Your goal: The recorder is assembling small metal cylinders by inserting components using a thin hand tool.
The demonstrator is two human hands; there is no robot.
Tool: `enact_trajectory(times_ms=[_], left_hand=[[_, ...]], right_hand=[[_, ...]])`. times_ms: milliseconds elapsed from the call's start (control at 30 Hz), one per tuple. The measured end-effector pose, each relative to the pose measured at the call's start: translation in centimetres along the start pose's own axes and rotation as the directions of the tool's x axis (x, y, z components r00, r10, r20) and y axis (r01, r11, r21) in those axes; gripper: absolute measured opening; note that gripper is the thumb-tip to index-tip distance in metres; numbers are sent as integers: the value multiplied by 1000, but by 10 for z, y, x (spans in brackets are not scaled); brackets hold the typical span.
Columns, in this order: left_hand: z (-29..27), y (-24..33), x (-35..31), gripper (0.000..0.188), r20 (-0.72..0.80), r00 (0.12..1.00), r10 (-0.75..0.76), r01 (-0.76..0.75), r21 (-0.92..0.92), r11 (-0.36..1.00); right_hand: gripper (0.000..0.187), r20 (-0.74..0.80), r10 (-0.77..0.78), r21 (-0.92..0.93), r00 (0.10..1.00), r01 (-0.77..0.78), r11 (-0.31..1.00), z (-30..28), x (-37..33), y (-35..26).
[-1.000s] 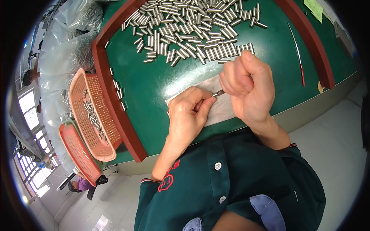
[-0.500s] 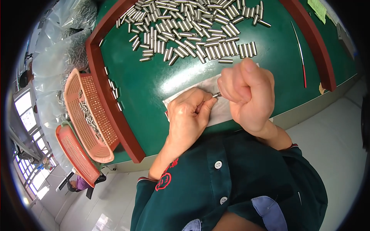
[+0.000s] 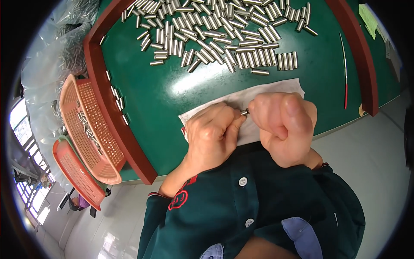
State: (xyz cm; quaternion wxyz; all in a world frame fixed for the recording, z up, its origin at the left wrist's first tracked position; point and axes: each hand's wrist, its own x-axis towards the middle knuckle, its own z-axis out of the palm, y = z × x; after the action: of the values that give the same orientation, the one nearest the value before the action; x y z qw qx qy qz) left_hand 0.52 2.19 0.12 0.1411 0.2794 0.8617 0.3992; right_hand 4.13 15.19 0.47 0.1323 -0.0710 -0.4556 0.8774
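Note:
My left hand [image 3: 212,136] rests over a white cloth [image 3: 248,133] on the green tabletop, its thumb and fingers pinched round a small shiny metal cylinder [image 3: 244,112]. Only the cylinder's end sticks out of the grip. Close to that end, my right hand [image 3: 285,127] is curled into a fist, thumb folded over the fingers. Whatever it may hold is hidden inside. Many similar metal cylinders [image 3: 207,33] lie loose across the far part of the table, some lined up in short rows.
Dark red wooden rails [image 3: 118,114] border the table, with a few cylinders along the left one. Beyond it are a pink plastic basket [image 3: 103,129] holding metal parts, another basket [image 3: 77,175] and clear bags [image 3: 51,82]. A thin red-handled tool [image 3: 345,82] lies at the right.
The view has shifted slightly. My right fist has come down a little toward me and turned, staying beside the cylinder's end. My left hand keeps its pinch on the cylinder.

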Motion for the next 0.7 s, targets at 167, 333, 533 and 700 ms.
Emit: enact_trajectory(times_ms=[167, 333, 533, 700], left_hand=[[5, -2, -1, 9, -23, 999, -31, 30, -23, 999], [4, 2, -1, 8, -32, 999, -33, 34, 22, 999], [-10, 2, -3, 7, 74, 987, -146, 162, -339, 927], [-27, -18, -2, 16, 203, 978, 38, 200, -978, 59]], right_hand=[[41, -74, 2, 159, 997, 10, 987, -2, -1, -3], [43, -83, -46, 90, 995, 53, 995, -8, 1, -6], [42, -58, -80, 191, 995, 89, 977, -11, 1, -13], [43, -48, -97, 228, 994, 106, 968, -17, 4, -18]])
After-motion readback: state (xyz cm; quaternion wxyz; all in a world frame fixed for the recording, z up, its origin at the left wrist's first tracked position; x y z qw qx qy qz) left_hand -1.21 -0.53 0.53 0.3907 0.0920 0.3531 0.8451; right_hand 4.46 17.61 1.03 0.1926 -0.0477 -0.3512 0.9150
